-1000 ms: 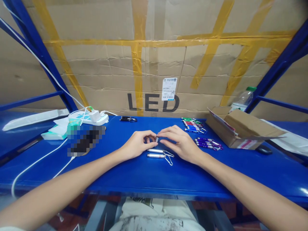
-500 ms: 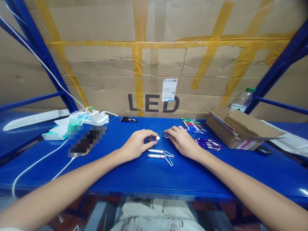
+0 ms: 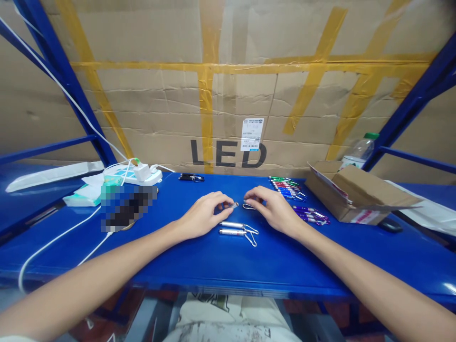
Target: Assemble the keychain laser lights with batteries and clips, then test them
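The left hand's (image 3: 204, 212) grip pinches one silver tube (image 3: 233, 205); the right hand's (image 3: 272, 209) grip pinches one wire loop (image 3: 248, 206), just apart, over the bench (image 3: 199, 266). Separate parts seem in hand, calling for steady, lined-up fingers. Nearby: two silver penlights (image 3: 231, 232); farther: two black penlights (image 3: 185, 177), one open box (image 3: 356, 190).

On the glossy blue worktop (image 3: 192, 266) lie two silver tubes (image 3: 232, 232), black tubes (image 3: 188, 177) at the back, coloured tubes (image 3: 284, 185) beside an open carton (image 3: 329, 197) at right, and a white power strip (image 3: 154, 178) at left
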Tool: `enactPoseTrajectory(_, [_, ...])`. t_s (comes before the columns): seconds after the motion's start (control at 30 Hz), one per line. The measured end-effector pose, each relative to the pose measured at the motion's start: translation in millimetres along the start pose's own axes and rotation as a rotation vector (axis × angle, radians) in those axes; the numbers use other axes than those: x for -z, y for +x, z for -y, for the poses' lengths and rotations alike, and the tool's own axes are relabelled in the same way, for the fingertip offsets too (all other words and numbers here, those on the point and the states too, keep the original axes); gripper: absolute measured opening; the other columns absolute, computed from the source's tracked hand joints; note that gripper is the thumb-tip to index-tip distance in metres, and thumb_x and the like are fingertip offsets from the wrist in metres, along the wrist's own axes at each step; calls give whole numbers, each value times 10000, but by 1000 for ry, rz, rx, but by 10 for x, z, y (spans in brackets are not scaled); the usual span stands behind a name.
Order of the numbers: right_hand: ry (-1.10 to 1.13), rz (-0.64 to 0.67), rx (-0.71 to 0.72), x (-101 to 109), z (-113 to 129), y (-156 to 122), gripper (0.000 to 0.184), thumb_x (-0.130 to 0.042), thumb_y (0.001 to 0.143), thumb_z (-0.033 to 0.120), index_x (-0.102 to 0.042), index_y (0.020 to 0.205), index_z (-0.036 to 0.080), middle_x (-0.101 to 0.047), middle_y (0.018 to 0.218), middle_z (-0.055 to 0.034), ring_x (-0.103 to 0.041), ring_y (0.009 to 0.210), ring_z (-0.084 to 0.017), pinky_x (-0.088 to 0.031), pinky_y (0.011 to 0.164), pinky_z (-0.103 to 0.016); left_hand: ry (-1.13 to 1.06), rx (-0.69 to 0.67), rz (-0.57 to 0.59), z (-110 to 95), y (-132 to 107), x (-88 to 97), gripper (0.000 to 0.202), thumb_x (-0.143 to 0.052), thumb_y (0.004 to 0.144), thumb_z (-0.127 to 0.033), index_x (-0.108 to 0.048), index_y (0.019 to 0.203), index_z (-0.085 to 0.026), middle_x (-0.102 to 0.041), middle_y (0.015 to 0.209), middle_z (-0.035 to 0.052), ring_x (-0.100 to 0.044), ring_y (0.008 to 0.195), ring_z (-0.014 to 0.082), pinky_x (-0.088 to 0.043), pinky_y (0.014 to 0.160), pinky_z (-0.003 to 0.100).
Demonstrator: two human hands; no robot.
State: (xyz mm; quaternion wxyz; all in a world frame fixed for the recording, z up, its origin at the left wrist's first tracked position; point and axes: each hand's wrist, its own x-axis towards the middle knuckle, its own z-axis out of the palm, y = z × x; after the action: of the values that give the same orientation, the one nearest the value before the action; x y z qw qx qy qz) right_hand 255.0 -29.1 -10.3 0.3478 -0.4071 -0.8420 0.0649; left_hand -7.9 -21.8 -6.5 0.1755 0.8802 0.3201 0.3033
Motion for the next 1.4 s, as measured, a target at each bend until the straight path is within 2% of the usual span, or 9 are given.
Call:
enactPoseTrajectory(0.13, [156,-36,63,7,124,-2,139,-585,1076,292,-712,1087,235,-771,1050,-65,-709,951,-233,-561,859,-370,-109,29,22,-47,2,13,213,-621,1054,-362,-708,1178,-212,-775,1137,43,-718,1018,208,-542,885,312])
enactPoseTrajectory(0.47, [142,-39,135,10,144,-30,165,-563,1091,288,-723,1095,243,-767,1054,-74,-704,988,-244,-562,907,-401,-45,-21,14,-16,-5,9,270,-538,1102,-396,-710,1220,-224,-755,1159,57,-700,1013,220,-523,911,341])
enactPoseTrajectory(0.67, [160,-53,83,-18,130,-29,82,-605,1068,277,-676,1080,238,-747,999,-47,-691,904,-220,-555,844,-361,-123,33,8,-43,1,-2,258,-567,1081,-380,-737,1182,-215,-763,1124,48,-695,971,210,-517,866,319])
enactPoseTrajectory(0.77, [132,-38,110,-22,127,-28,73,-592,1070,251,-661,1051,238,-733,992,-49,-677,917,-224,-543,852,-362,-203,96,29,-55,0,-21,287,-570,1068,-413,-750,1157,-207,-765,1042,41,-683,866,193,-513,791,307])
enactPoseTrajectory(0.9, [99,-14,173,-2,164,-50,124,-532,1093,224,-641,1037,240,-714,981,-58,-652,922,-231,-532,844,-366,-353,181,86,-35,7,-37,358,-569,1056,-479,-759,1098,-178,-701,829,21,-629,744,170,-489,698,286])
enactPoseTrajectory(1.07, [40,8,260,35,206,-85,210,-445,1126,225,-648,1075,238,-718,1016,-83,-643,942,-240,-533,844,-379,-538,254,187,1,20,-34,385,-624,1017,-505,-744,1002,-139,-616,715,-4,-574,681,144,-479,664,264])
enactPoseTrajectory(1.27, [33,5,323,52,211,-92,176,-476,1120,193,-648,1093,222,-720,1045,-90,-640,955,-233,-526,830,-366,-406,220,122,-44,0,-24,319,-644,1016,-448,-790,1070,-170,-728,840,24,-655,776,173,-500,736,280])
enactPoseTrajectory(1.4, [61,-15,303,62,221,-95,167,-494,1107,158,-643,1073,224,-711,1013,-74,-636,935,-224,-516,828,-359,-241,112,61,-102,2,-1,260,-612,1051,-377,-794,1071,-193,-774,920,28,-696,840,185,-498,792,289])
